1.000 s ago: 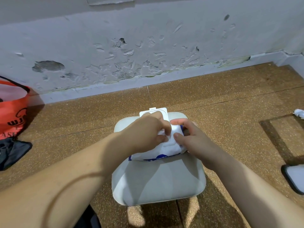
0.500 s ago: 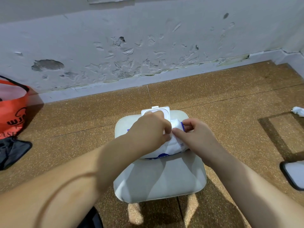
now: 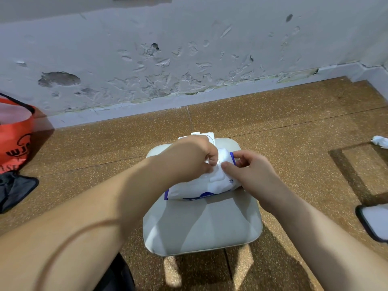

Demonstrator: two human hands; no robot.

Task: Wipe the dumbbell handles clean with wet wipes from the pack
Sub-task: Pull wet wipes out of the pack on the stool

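**Wet wipes pack (image 3: pixel 201 185) held in both hands on the bench**

At the far left an orange bag (image 3: pixel 14 133) stands against the peeling wall (image 3: pixel 189 49), with a dark cloth (image 3: pixel 14 190) on the floor (image 3: pixel 294 143) just in front of it. Near the middle, a pale padded bench (image 3: pixel 201 227) carries the wet wipes pack, which lies across its far half with its white flip lid (image 3: pixel 206 136) standing open behind. The left hand (image 3: pixel 193 158) comes down on the top of the pack, fingers curled and pinching white material there; whether that is a wipe or the wrapper itself is hard to tell. Just beside it, the right hand (image 3: pixel 249 171) grips the pack's right end, thumb pressed on top and forefinger hooked over the blue edge. Further right, a crumpled white scrap (image 3: pixel 380 141) lies on the floor, and a dark-framed flat object (image 3: pixel 373 221) is cut off by the picture's edge.
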